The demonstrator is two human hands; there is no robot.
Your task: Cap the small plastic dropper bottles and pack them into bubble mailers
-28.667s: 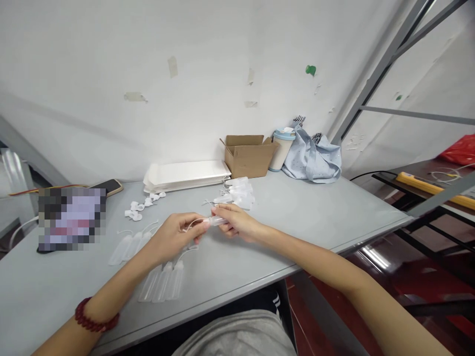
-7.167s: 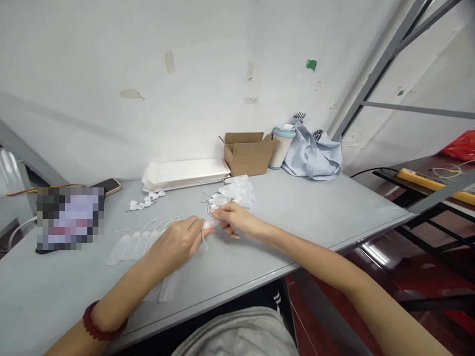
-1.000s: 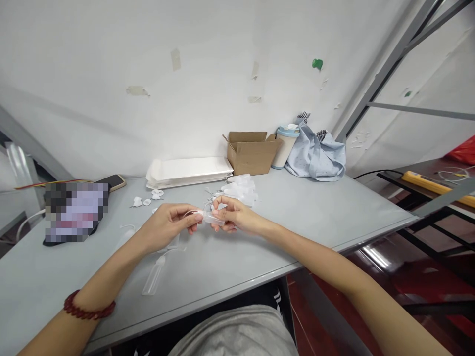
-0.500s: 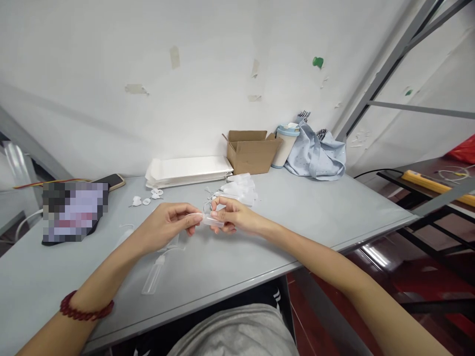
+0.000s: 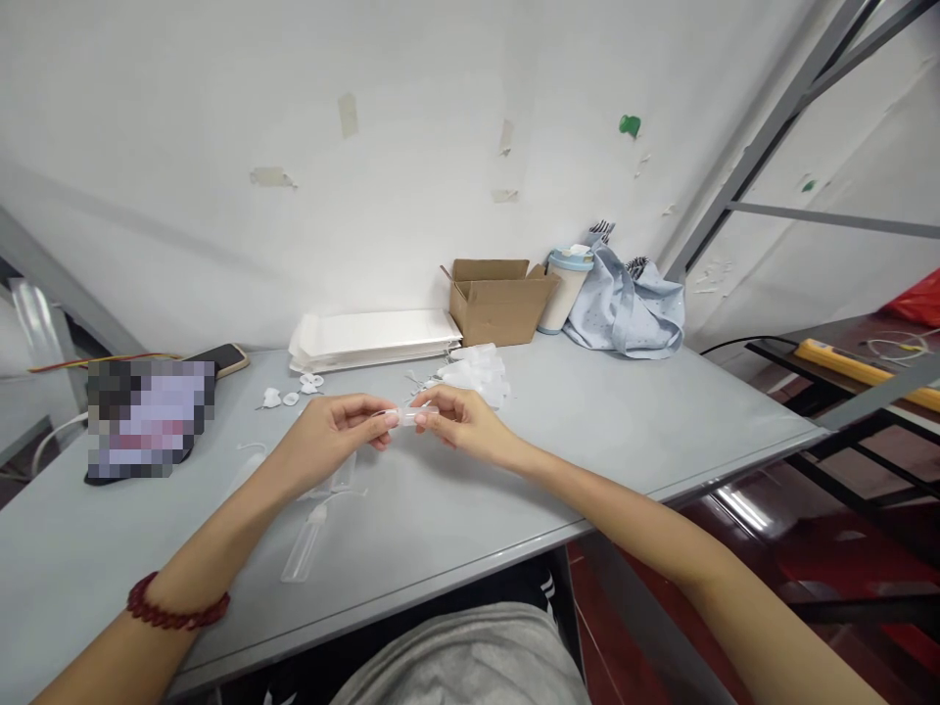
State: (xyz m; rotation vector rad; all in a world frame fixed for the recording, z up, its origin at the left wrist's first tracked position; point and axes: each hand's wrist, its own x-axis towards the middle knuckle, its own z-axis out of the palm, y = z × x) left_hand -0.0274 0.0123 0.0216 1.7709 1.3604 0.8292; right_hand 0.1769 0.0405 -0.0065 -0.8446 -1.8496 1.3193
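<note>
Between my hands, above the grey table (image 5: 455, 514), is a small clear plastic tube (image 5: 409, 417) lying sideways. My left hand (image 5: 344, 431) pinches its left end, where a white cap seems to sit. My right hand (image 5: 459, 423) has thumb and fingers closed on the right part of the tube. A similar clear tube with a white cap and thin strap (image 5: 303, 546) lies near the front edge. More clear tubes lie partly hidden behind my left forearm. Beyond my right hand is a pile of whitish tubes (image 5: 476, 372).
Small white caps (image 5: 273, 399) lie at the left back. A stack of white paper or envelopes (image 5: 374, 338), an open cardboard box (image 5: 503, 308), a lidded cup (image 5: 564, 292) and a light blue bag (image 5: 624, 304) line the wall. A phone (image 5: 227, 358) lies at the left.
My right hand's fingers have shifted from a looser hold to a closed pinch on the tube. Both hands have risen slightly, and the tube now lies more level.
</note>
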